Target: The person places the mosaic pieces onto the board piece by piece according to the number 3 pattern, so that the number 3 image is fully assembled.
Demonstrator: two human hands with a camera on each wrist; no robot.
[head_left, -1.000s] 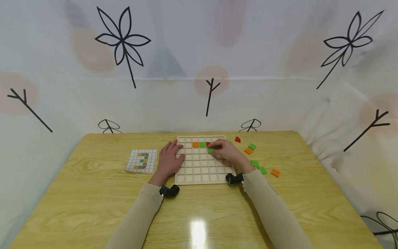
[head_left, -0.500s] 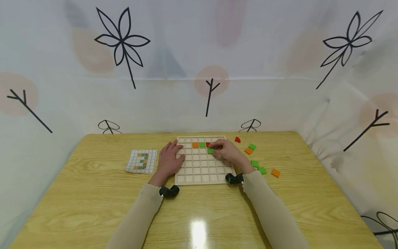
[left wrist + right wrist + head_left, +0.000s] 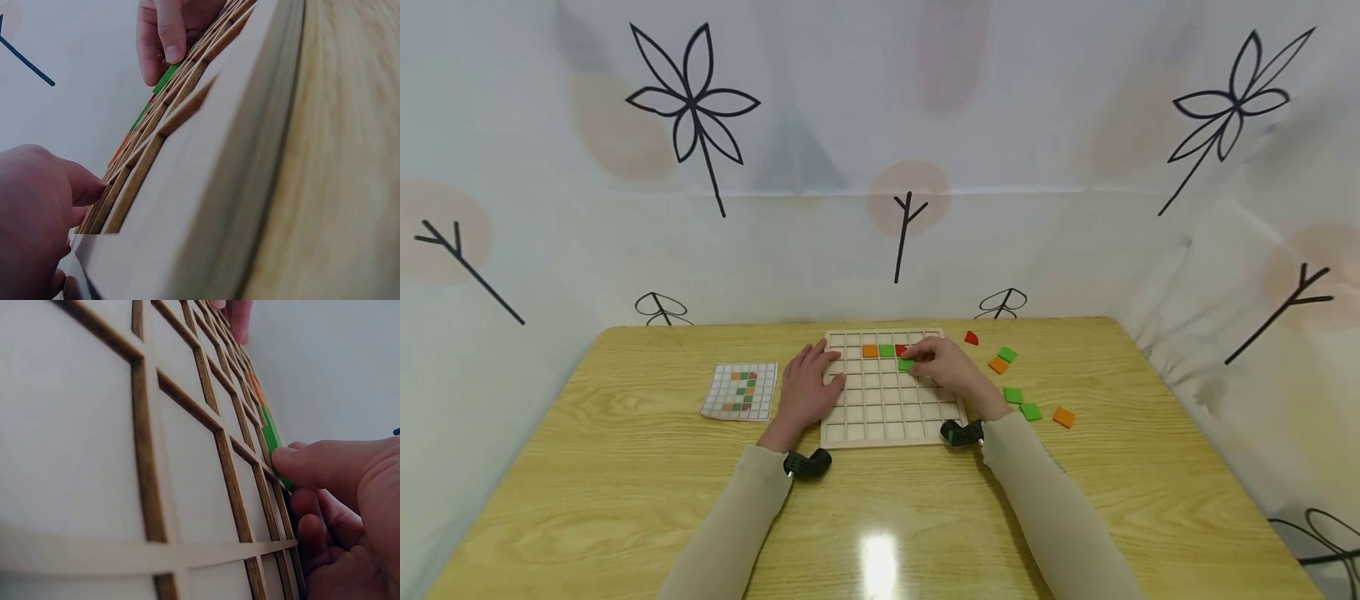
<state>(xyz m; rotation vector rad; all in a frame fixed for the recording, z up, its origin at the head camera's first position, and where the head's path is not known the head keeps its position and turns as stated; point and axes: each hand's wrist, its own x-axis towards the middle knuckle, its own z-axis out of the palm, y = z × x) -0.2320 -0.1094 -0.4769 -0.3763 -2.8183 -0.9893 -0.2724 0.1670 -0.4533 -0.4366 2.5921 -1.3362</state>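
A wooden grid board [image 3: 874, 415] lies flat on the table. My left hand [image 3: 807, 390] rests on its left edge with fingers spread and relaxed. Over the board's upper right part, my right hand [image 3: 951, 367] pinches a green square tile [image 3: 906, 365], which sits at a cell in the second filled row; the thumb tip shows against this tile [image 3: 270, 434] in the right wrist view. Just above are an orange tile [image 3: 870, 351], another green tile [image 3: 887, 351] and a red tile [image 3: 899, 350] in one row. The right fingers partly cover the red one.
Left of the board lies a paper card [image 3: 718, 385] printed with a coloured grid pattern. Loose on the table to the right are a red quarter-round tile [image 3: 972, 338], several green tiles [image 3: 1013, 395] and orange tiles [image 3: 1063, 417]. A patterned cloth [image 3: 820, 250] hangs behind the table.
The head view has shifted very slightly. Both hands and the tiles keep their places, with the right hand staying at the green tile.
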